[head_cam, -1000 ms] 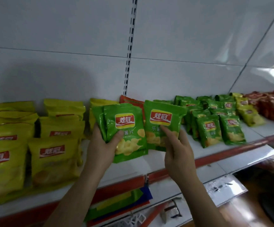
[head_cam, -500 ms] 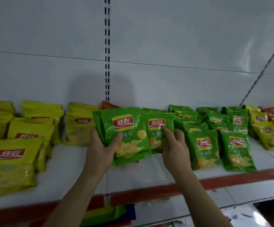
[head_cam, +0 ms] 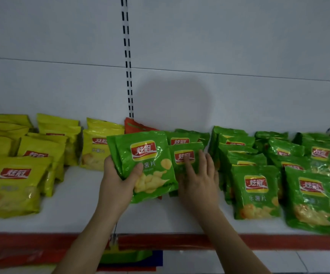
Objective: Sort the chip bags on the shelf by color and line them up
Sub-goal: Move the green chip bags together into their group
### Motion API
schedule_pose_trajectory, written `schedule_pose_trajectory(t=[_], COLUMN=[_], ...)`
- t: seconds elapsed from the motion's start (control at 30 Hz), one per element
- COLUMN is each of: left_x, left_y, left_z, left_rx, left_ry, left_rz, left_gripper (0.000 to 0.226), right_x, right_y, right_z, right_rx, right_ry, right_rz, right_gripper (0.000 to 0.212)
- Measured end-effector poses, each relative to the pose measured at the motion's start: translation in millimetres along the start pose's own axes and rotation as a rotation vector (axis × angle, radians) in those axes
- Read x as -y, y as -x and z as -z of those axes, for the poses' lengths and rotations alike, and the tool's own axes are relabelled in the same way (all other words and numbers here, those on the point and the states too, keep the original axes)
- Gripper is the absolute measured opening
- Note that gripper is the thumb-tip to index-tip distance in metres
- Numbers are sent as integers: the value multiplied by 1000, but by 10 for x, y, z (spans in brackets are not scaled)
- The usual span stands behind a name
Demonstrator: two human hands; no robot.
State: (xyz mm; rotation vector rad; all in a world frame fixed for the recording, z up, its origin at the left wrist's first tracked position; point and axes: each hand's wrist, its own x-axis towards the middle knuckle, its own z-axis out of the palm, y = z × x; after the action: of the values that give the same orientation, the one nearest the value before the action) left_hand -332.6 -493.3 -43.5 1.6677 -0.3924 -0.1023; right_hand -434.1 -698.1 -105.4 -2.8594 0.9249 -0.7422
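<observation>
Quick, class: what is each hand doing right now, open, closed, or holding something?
Left hand: closed on a green chip bag, with another behind it.
Right hand: open, fingers spread flat on a second green bag, not gripping it.

Red logo "炫冠" marks yellow bags and green bags; green ones add "乐薯片".
</observation>
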Motion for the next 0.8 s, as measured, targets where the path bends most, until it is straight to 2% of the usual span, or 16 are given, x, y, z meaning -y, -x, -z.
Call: schedule_pose_trajectory(t=[0.4,0.5,0.6,0.7,0.73,0.8], left_x=[56,44,11,6,1,-24], left_y=[-54,-55,-66,-77,-63,-24], left_z=[-101,-148,-218,-307,-346,-439], left_rx=[57,71,75,78,86,106], left_ry=[14,41,43,39,36,38], left_rz=[-31,-37,-75,-105,-106,-101], left_gripper=[61,60,67,75,73,69], right_x=[24,12,14,45,44,38], right_y=[-64,-55,62,175,195,219], right_z=[-94,63,332,687,776,859], right_rx=[52,-60,-196,-104,-65,19], right_ry=[8,-58,-346,-792,-880,-848], right_rz=[-80,-46,-48,-212,-200,-61], right_gripper=[75,63,52,55,59,75])
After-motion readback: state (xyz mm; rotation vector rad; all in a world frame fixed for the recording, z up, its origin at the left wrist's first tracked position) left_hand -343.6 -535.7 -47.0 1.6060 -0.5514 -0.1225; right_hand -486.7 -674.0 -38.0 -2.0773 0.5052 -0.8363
